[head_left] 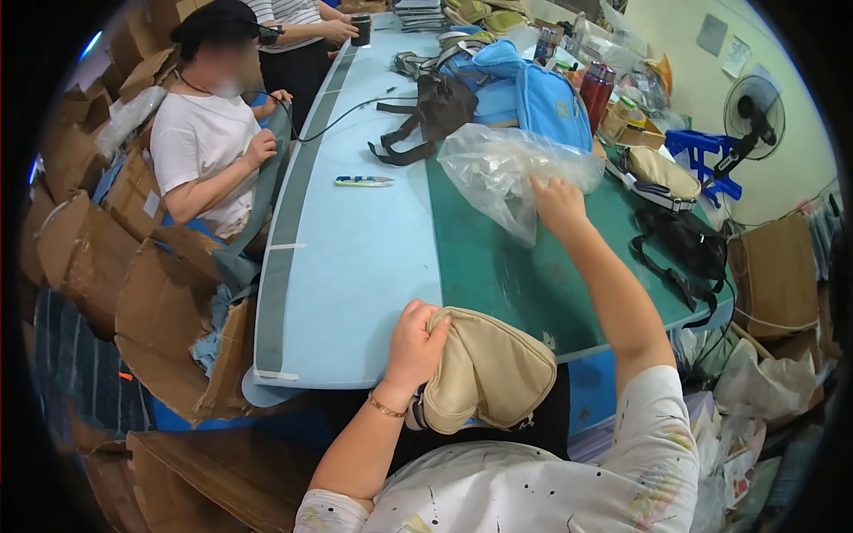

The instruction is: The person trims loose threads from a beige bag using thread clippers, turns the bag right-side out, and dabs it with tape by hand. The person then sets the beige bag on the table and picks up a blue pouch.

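My left hand [416, 348] is closed on the edge of a beige bag [498, 369], which hangs at the table's front edge over my lap. With my arm stretched forward, my right hand [558, 204] pinches the near side of a clear plastic bag [498, 169]. Small contents inside the plastic bag are too blurred to name. A pair of thread snips [362, 181] with a blue and green handle lies to the left of the plastic bag.
Beyond the plastic bag are a blue backpack [546, 102] and a dark strapped bag [444, 111]. At right lie another beige bag [662, 173] and a black bag [684, 244]. A person [213, 142] holding grey fabric sits left, beside cardboard boxes [178, 320].
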### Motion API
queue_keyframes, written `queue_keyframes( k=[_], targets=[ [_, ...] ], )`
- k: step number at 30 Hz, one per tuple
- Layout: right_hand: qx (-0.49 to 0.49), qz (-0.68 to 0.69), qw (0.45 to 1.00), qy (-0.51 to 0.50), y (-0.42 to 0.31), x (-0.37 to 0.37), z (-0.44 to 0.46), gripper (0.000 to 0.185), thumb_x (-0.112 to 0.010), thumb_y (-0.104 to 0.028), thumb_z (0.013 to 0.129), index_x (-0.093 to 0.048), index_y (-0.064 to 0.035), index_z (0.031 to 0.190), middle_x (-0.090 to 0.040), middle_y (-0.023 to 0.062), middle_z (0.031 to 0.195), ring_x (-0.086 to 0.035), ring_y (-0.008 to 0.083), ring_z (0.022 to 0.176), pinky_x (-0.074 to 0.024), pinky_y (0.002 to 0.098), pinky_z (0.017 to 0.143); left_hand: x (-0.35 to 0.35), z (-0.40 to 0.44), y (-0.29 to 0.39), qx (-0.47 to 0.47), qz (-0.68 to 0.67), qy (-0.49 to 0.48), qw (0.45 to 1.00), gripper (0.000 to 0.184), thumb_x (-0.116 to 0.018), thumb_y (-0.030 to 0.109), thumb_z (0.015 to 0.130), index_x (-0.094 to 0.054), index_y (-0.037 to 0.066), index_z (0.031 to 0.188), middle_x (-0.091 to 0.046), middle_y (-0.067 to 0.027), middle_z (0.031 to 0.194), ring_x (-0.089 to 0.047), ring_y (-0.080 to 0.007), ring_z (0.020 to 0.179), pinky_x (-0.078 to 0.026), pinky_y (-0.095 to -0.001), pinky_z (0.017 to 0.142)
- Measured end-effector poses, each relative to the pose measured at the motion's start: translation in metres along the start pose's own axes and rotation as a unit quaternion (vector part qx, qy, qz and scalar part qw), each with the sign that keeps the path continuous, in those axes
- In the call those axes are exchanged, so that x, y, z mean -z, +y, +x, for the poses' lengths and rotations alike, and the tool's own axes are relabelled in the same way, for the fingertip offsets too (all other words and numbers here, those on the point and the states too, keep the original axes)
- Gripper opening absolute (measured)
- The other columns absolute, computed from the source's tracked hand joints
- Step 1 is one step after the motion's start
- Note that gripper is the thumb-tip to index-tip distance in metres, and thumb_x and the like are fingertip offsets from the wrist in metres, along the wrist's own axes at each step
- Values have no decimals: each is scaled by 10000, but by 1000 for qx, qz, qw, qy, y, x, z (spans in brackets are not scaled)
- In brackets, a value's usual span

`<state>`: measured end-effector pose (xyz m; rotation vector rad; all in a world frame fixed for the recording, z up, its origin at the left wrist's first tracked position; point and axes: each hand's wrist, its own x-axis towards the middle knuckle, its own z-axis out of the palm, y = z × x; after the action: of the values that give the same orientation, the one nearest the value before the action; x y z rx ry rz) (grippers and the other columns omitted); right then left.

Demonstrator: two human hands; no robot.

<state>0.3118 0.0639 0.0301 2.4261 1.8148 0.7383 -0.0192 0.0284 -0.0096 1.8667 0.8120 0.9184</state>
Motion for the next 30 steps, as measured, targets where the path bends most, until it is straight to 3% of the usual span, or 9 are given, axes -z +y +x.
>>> queue_keyframes(
  k=[5,7,10,12,18,20,24,26,30],
  targets=[
    [-6,-102,995,-3,-34,46,-25,453,-518,-142,803,-517,-126,1256,-578,91,979,-591,231,823,-482,323,668,-1,1,1,9,-7,-4,1000,147,-591,133,839,-573,-13,837,-520,-124,803,-520,-294,745,-432,-346,665],
    [41,-54,993,100,-51,65,-42,434,-518,-153,815,-518,-124,1248,-574,79,967,-571,219,818,-477,341,670,-1,1,1,6,-3,-5,1000,148,-592,131,837,-571,-15,833,-518,-127,800,-520,-298,749,-431,-349,666],
    [110,143,978,104,-76,104,-75,439,-624,-238,782,-554,-112,1197,-595,71,1015,-593,241,879,-489,363,708,-1,4,-4,-16,28,0,999,147,-595,127,833,-570,-18,825,-515,-136,792,-520,-309,753,-428,-354,668],
    [143,298,942,-57,-86,116,-96,407,-635,-275,807,-572,-111,1174,-627,70,1044,-593,263,947,-488,362,778,-1,2,-6,-23,55,1,998,145,-596,124,829,-571,-19,821,-513,-141,789,-519,-315,754,-427,-357,669],
    [68,411,907,-60,-95,109,-147,265,-627,-222,829,-647,-62,1040,-642,95,943,-602,268,870,-485,348,720,2,3,-2,-15,-19,0,1000,118,-603,103,806,-591,-12,829,-511,-127,769,-522,-289,743,-427,-349,666],
    [-9,513,854,-89,-99,105,-160,260,-625,-230,828,-649,-59,1022,-627,86,873,-595,271,816,-480,361,694,1,3,-3,-36,-23,-13,999,118,-597,105,813,-599,-9,841,-514,-121,773,-523,-279,739,-429,-347,669],
    [0,496,867,-52,-101,98,-170,212,-644,-179,822,-660,-51,990,-606,89,825,-582,243,735,-468,328,653,5,1,-6,-42,-37,-42,998,92,-596,77,815,-608,-4,857,-509,-97,784,-524,-234,742,-431,-312,678],
    [-8,605,793,-71,-97,87,-174,166,-652,-123,817,-668,-44,963,-584,79,789,-556,193,688,-450,285,625,8,-5,-4,-15,-145,-73,987,68,-613,25,810,-618,1,874,-492,-21,794,-493,-115,754,-413,-240,692],
    [18,662,745,-85,-92,79,-188,130,-641,-97,834,-665,-25,939,-575,49,781,-528,130,684,-429,245,622,9,-28,9,42,-230,-95,968,75,-617,13,803,-620,3,878,-487,-8,798,-500,-114,771,-426,-246,703]
  ],
)
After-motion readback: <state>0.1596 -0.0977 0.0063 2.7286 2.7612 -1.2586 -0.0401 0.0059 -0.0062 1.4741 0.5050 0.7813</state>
